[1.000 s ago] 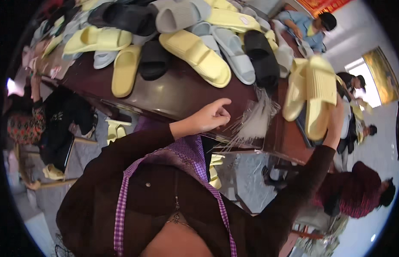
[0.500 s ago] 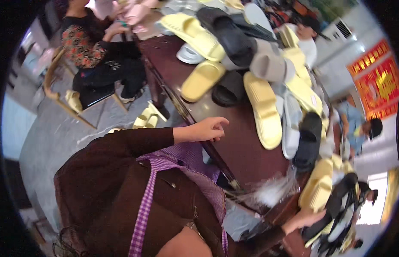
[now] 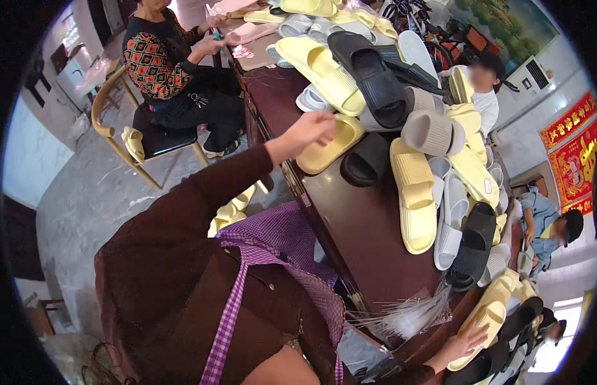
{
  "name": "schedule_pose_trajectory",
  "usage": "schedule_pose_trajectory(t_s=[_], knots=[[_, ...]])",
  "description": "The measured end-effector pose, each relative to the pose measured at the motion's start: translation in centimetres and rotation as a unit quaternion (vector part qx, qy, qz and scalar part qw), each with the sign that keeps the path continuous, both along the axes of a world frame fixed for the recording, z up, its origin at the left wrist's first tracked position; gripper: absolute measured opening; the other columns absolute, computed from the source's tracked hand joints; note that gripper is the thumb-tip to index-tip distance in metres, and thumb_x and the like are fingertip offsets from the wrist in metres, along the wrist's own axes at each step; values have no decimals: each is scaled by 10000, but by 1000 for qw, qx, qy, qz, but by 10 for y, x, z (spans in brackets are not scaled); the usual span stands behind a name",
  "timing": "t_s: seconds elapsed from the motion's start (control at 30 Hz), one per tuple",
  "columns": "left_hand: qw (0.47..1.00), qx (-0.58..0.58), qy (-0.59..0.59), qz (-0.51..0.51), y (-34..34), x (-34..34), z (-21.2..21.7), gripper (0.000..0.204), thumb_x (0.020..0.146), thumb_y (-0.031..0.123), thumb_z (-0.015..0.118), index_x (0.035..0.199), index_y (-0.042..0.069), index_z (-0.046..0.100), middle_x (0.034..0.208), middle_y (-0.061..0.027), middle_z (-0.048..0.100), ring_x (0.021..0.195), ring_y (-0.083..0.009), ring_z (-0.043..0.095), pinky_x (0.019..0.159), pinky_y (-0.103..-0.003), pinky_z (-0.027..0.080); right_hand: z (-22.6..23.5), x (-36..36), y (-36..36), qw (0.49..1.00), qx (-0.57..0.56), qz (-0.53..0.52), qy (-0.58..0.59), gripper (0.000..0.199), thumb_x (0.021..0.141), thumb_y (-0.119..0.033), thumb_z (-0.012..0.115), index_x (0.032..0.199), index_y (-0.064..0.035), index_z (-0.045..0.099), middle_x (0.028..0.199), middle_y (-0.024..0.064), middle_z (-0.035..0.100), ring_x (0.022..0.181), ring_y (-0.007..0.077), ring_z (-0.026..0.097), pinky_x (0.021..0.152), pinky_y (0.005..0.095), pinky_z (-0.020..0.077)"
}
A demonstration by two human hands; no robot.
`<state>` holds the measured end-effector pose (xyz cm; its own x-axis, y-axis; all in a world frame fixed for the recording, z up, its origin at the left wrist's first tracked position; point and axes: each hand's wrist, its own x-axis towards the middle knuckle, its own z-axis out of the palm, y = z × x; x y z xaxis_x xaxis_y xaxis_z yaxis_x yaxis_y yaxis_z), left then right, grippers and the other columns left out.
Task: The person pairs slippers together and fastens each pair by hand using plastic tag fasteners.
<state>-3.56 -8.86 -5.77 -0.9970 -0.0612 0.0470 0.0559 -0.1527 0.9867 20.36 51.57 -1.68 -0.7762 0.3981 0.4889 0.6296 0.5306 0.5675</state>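
Observation:
My left hand [image 3: 311,133] hangs over the near end of a yellow slide slipper [image 3: 340,142], its fingers curled together. Whether anything small is in them is hidden. Low at the right, my right hand [image 3: 464,343] reaches out with fingers spread, against the side of another yellow slipper [image 3: 489,313]. Between the hands lie a black slipper [image 3: 364,159], a pale yellow one [image 3: 414,199], a light grey one [image 3: 452,221] and a dark one [image 3: 473,247]. Thin clear plastic strands [image 3: 410,317] lie in a bundle near the table's edge.
The dark red table [image 3: 349,224] carries a heap of slippers, with a large black slipper [image 3: 372,80] high on it. A person [image 3: 163,70] sits at the far left by a wooden chair [image 3: 106,131]. Other people sit along the right side. Yellow slippers [image 3: 231,212] lie below my left arm.
My left hand has moved up and away toward the yellow slipper, its fingers now more curled. My right hand stays beside the yellow slipper at lower right, its fingers more spread. The view has shifted.

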Motion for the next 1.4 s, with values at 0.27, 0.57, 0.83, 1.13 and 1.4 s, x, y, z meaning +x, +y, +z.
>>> schedule_pose_trajectory(t_s=[0.27, 0.57, 0.83, 1.13, 1.4], knots=[[979, 142, -36, -141, 19, -121, 17, 229, 787, 252, 676, 850, 61, 566, 720, 8, 503, 593, -85, 446, 502, -259, 406, 8, 15, -11, 989, 7, 138, 54, 372, 861, -237, 496, 1229, -200, 535, 1440, 45, 333, 1304, 315, 323, 980, 484, 332], [971, 159, 179, -12, 67, -129, 10, 330, 754, 149, 693, 1027, -17, 606, 951, -88, 627, 807, -193, 591, 710, -298, 491, 18, 16, -83, 924, -45, 342, 165, 258, 818, -175, 589, 1062, -93, 604, 1269, 140, 508, 1171, 348, 469, 946, 467, 373], [956, 284, 54, 47, 65, -150, 24, 325, 781, 128, 659, 1059, -29, 602, 1015, -99, 637, 873, -199, 618, 765, -300, 498, -20, 7, -156, 874, -176, 399, 215, 170, 842, -67, 569, 998, -76, 637, 1176, 143, 571, 1112, 314, 522, 916, 472, 403], [965, 189, 175, -50, 29, -116, 19, 347, 797, 115, 627, 1097, -44, 556, 1101, -107, 605, 928, -187, 602, 812, -307, 483, -55, 2, -224, 777, -366, 432, 276, 221, 846, 49, 505, 1029, -2, 619, 1168, 169, 567, 1067, 301, 541, 904, 385, 422], [936, 246, 39, -250, 26, 31, 52, 476, 717, 101, 649, 1154, -42, 526, 1069, -90, 616, 945, -180, 596, 873, -306, 455, -39, -17, -238, 647, -603, 379, 273, 307, 912, -95, 499, 1192, 27, 534, 1232, 165, 539, 1093, 280, 536, 963, 373, 395]])
